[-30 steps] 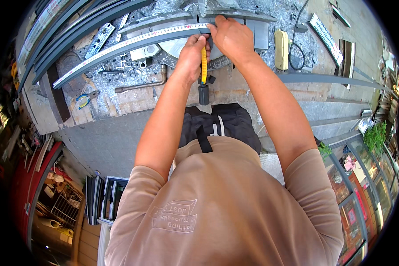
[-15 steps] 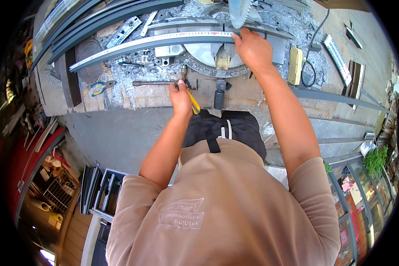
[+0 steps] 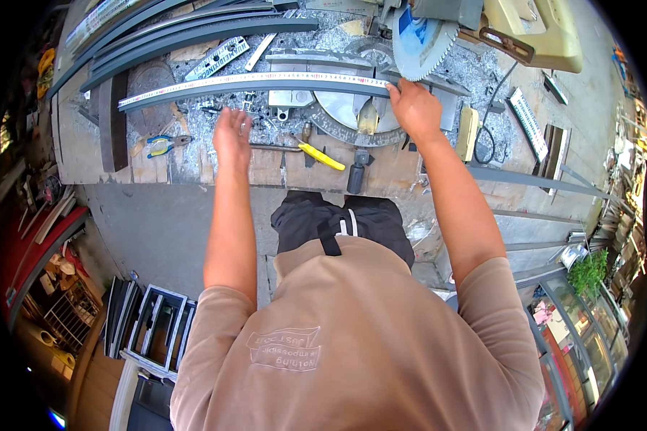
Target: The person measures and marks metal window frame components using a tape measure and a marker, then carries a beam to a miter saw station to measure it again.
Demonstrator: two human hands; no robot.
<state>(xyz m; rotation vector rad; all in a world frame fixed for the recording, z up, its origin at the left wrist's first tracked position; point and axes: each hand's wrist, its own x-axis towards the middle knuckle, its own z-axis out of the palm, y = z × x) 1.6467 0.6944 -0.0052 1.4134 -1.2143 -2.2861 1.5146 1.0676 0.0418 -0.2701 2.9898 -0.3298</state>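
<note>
A long dark grey metal profile (image 3: 216, 93) lies across the work table and over the bed of a mitre saw (image 3: 338, 108). Along its top runs a white measuring tape (image 3: 280, 76) with black and red marks. My right hand (image 3: 417, 111) is closed on the right end of the profile and tape, just below the toothed saw blade (image 3: 420, 47). Empty, with fingers stretched upward, my left hand (image 3: 232, 138) hovers at the table's near side, below the profile. A slim yellow tool (image 3: 322, 156), perhaps a utility knife, rests beside the saw's dark handle (image 3: 355, 178).
Blue-and-yellow pliers (image 3: 167, 146) lie left of my left hand, near a dark upright bar (image 3: 113, 122). More grey profiles (image 3: 194, 39) are stacked at the back left. Metal shavings cover much of the table. A cream block with a cord (image 3: 467, 133) sits on the right.
My left hand has let go of the yellow tool, which now lies on the table, and has moved left. My right hand stays at the profile's end. More of the saw head shows.
</note>
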